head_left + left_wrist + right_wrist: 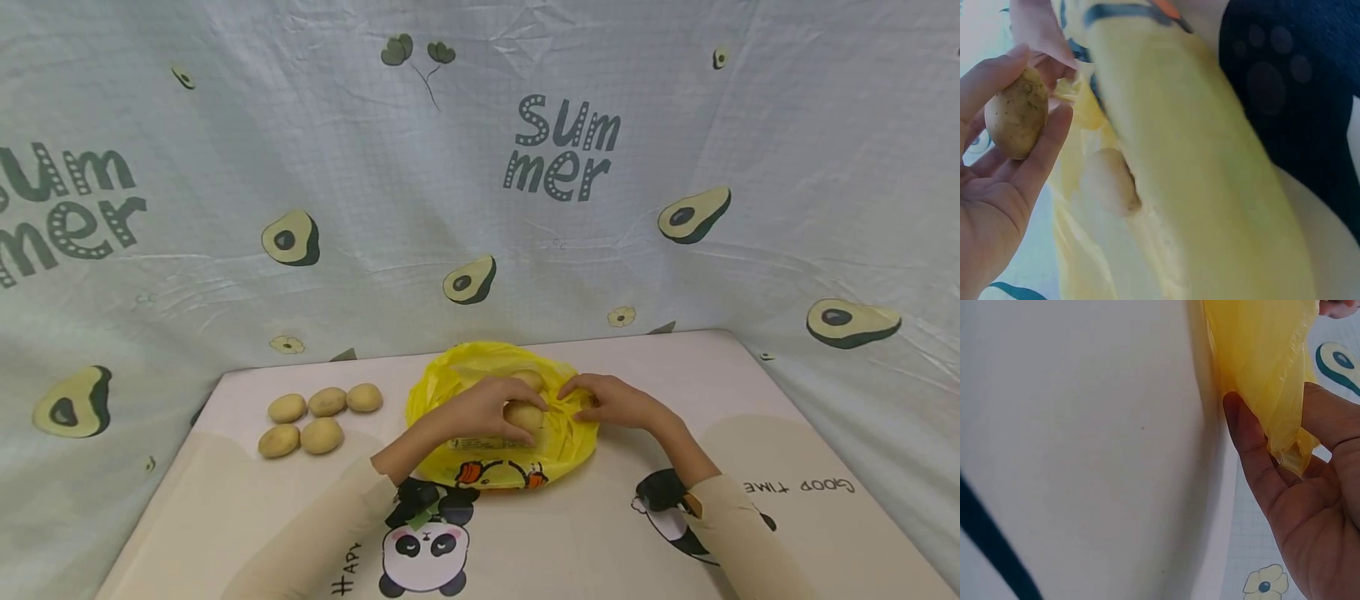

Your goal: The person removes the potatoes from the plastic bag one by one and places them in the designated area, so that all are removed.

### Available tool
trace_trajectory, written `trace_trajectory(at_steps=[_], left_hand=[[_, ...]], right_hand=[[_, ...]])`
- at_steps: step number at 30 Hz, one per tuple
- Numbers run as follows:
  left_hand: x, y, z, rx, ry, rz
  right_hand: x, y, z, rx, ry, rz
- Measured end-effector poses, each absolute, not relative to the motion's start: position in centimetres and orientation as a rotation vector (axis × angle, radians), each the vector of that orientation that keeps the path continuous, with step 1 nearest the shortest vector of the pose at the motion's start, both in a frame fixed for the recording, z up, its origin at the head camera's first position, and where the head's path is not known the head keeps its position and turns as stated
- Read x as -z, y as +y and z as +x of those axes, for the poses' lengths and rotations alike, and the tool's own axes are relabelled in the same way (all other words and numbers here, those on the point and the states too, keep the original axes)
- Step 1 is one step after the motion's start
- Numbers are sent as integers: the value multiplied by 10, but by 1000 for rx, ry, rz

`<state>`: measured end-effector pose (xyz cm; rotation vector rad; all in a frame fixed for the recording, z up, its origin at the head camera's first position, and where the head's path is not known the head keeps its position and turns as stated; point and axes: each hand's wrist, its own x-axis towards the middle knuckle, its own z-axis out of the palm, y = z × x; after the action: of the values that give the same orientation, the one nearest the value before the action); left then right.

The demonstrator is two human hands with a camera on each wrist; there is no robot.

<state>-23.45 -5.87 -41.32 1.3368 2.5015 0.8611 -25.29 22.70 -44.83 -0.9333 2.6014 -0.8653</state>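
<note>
A yellow plastic bag [480,475] lies on the table with its mouth spread. My left hand [487,408] grips a potato [524,417] between thumb and fingers, over the bag; the left wrist view shows the same potato [1017,114] with dark specks on its skin. Another potato [529,379] is in the bag behind that hand, and the left wrist view has a potato [1110,181] against the yellow plastic. At the bag's right edge, my right hand [615,402] pinches the gathered plastic [1272,375] between thumb and fingers.
Several potatoes [321,436] lie in two rows on the table left of the bag. The pale table [585,542] carries panda prints. Behind it hangs a curtain [360,167] with avocado prints.
</note>
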Motion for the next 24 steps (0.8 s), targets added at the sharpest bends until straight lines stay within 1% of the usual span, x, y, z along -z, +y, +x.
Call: trace_trajectory(at_steps=[10,24], left_hand=[[401,-69,-226,-924,2502,1302],[396,-86,-218,-1025,2526,1279]], right_hand=[[449,227,-253,871,2597,-943],[449,227,-253,867,2601,-948]])
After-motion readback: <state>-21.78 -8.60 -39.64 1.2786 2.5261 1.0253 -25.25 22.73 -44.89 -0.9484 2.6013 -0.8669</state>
